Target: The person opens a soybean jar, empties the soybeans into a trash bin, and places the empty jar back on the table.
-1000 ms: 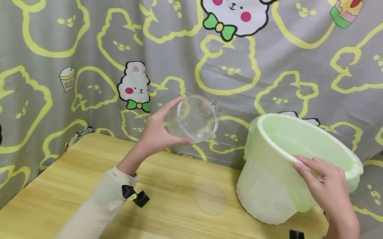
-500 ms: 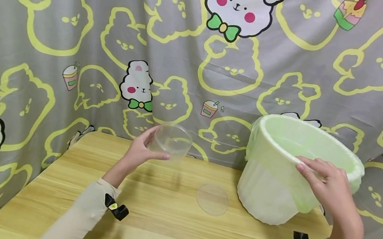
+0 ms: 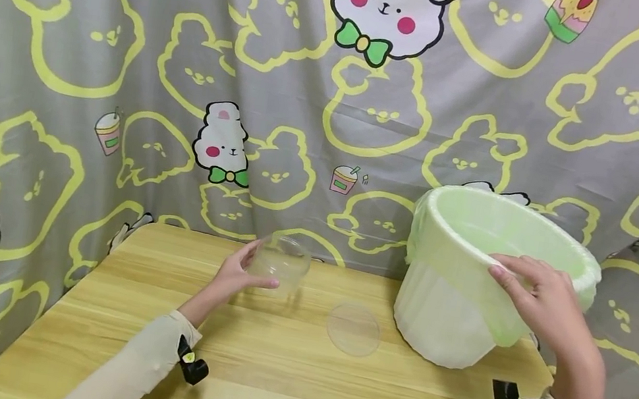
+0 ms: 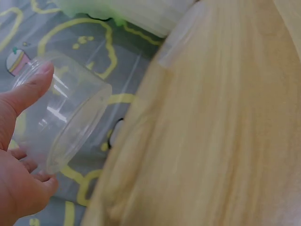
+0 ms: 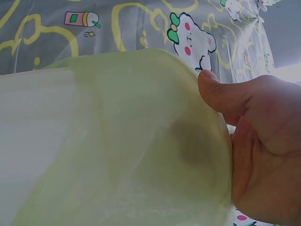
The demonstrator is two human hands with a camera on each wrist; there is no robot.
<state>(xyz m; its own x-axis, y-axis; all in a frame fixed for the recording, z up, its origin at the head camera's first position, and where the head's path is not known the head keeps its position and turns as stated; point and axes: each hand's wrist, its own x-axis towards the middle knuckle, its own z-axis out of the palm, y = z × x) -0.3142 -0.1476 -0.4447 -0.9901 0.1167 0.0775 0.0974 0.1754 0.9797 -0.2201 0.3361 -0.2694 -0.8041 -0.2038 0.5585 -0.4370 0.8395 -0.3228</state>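
My left hand [image 3: 233, 275] holds a clear round plastic tub [image 3: 284, 264] from its left side, thumb in front, low over the back of the table. In the left wrist view the see-through tub [image 4: 63, 113] sits between thumb and fingers. A thin clear round lid [image 3: 354, 329] lies flat on the wood to its right. Near the table's right side stands a white trash bin [image 3: 440, 319] with a pale green bag [image 5: 141, 132] folded over its rim. My right hand [image 3: 547, 303] grips that rim at the front; its fingertips are partly hidden.
The wooden table [image 3: 293, 387] meets a grey patterned curtain [image 3: 285, 92] at the back and left. Black wrist cameras sit on both sleeves.
My left hand has lowered the tub from higher up toward the table, and slightly left. The tub has turned more upright. My right hand stays on the bin's rim.
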